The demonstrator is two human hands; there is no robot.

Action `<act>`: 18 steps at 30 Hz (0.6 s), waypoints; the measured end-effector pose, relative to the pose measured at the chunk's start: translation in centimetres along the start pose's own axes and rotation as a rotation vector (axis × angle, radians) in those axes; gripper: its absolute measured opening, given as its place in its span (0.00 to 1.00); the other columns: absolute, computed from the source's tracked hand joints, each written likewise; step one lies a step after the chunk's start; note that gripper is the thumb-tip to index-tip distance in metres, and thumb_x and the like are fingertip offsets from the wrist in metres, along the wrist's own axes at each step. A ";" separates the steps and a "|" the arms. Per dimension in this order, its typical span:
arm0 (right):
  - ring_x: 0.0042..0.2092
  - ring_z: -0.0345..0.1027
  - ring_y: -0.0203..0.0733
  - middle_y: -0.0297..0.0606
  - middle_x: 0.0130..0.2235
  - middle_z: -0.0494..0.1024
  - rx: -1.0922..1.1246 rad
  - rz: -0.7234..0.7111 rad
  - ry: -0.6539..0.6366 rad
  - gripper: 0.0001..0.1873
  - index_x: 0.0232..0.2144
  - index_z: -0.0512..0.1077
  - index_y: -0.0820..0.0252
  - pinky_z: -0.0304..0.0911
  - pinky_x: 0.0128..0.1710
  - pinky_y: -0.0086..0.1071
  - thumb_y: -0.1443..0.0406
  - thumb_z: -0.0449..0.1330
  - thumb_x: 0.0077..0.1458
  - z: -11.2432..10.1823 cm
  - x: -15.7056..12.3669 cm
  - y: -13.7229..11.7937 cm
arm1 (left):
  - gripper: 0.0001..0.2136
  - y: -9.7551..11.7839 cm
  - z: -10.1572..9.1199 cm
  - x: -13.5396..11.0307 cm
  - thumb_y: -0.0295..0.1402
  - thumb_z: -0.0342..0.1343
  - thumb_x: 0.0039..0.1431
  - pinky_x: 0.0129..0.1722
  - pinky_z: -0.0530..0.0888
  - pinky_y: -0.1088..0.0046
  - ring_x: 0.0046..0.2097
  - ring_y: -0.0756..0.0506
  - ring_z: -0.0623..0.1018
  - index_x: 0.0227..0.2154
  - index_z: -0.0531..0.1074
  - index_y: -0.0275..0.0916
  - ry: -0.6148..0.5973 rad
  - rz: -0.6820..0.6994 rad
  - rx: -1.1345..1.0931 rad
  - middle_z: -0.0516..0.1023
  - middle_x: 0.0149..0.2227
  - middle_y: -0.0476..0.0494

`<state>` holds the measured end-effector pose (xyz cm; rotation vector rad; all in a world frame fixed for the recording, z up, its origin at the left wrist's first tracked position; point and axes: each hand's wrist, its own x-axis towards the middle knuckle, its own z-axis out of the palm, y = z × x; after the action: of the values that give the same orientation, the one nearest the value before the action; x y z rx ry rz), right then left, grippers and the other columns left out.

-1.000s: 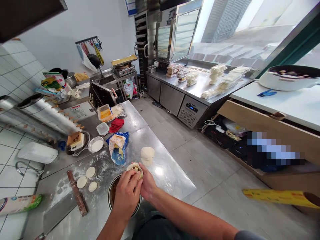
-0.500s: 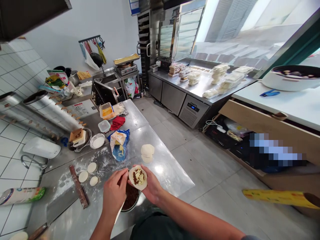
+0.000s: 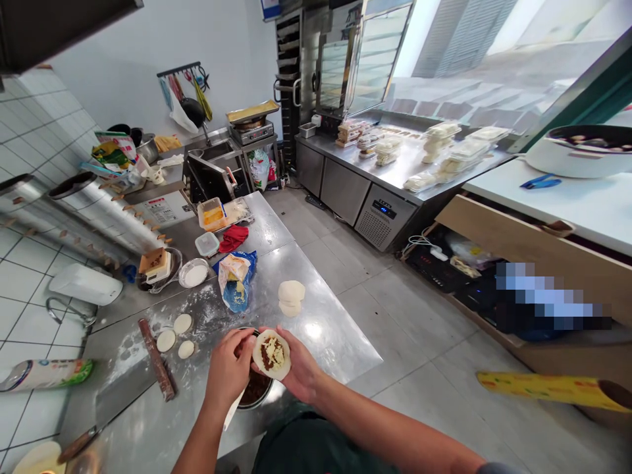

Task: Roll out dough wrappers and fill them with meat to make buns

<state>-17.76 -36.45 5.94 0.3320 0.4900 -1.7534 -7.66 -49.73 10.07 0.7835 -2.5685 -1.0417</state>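
Observation:
My right hand (image 3: pixel 301 370) cups a round dough wrapper (image 3: pixel 271 354) that carries brown filling and pale shreds. My left hand (image 3: pixel 228 368) is curled at the wrapper's left edge, fingertips pinching the rim. Both hands hover over a metal bowl (image 3: pixel 255 390) of dark filling on the steel counter (image 3: pixel 326 329). A stack of flat dough rounds (image 3: pixel 291 296) lies just beyond. Three small dough discs (image 3: pixel 174 333) and a wooden rolling pin (image 3: pixel 157 359) rest on the floured patch to the left.
A blue and yellow bag (image 3: pixel 234 280), a red cloth (image 3: pixel 233 237), lidded tubs (image 3: pixel 212 214) and a flour dish (image 3: pixel 193 272) sit further back. A knife (image 3: pixel 93 431) lies at the near left. Tiled floor opens to the right, with a steel worktop (image 3: pixel 395 164) carrying packed trays beyond.
A second ago both hands were closed around the wrapper over the bowl. They have since parted, the filled wrapper now lies open in my right palm, and my left fingers returned to its edge.

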 end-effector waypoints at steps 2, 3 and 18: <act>0.43 0.76 0.47 0.43 0.44 0.82 -0.026 0.023 -0.018 0.23 0.50 0.75 0.60 0.72 0.43 0.41 0.50 0.63 0.61 0.1 -0.4 -0.1 | 0.13 -0.4 0.2 0.0 0.43 0.55 0.67 0.47 0.79 0.64 0.44 0.44 0.82 0.39 0.82 0.44 -0.066 -0.042 -0.064 0.84 0.43 0.44; 0.43 0.76 0.47 0.42 0.43 0.82 -0.044 0.028 -0.027 0.23 0.50 0.75 0.60 0.72 0.43 0.40 0.50 0.64 0.60 0.0 -0.5 -0.1 | 0.13 -0.5 0.3 -0.2 0.43 0.56 0.67 0.47 0.79 0.65 0.44 0.44 0.82 0.37 0.82 0.43 -0.076 -0.054 -0.086 0.84 0.42 0.44; 0.32 0.73 0.40 0.34 0.32 0.79 -0.490 -0.107 -0.008 0.20 0.38 0.75 0.59 0.70 0.35 0.35 0.55 0.74 0.49 -0.7 -0.9 1.0 | 0.14 0.2 0.5 -1.7 0.38 0.48 0.72 0.48 0.76 0.65 0.45 0.45 0.80 0.39 0.79 0.44 -0.090 0.021 0.048 0.81 0.42 0.46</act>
<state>-16.59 -35.48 5.61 -0.0493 0.9206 -1.6705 -6.59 -48.37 9.84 0.7362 -2.6803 -1.0356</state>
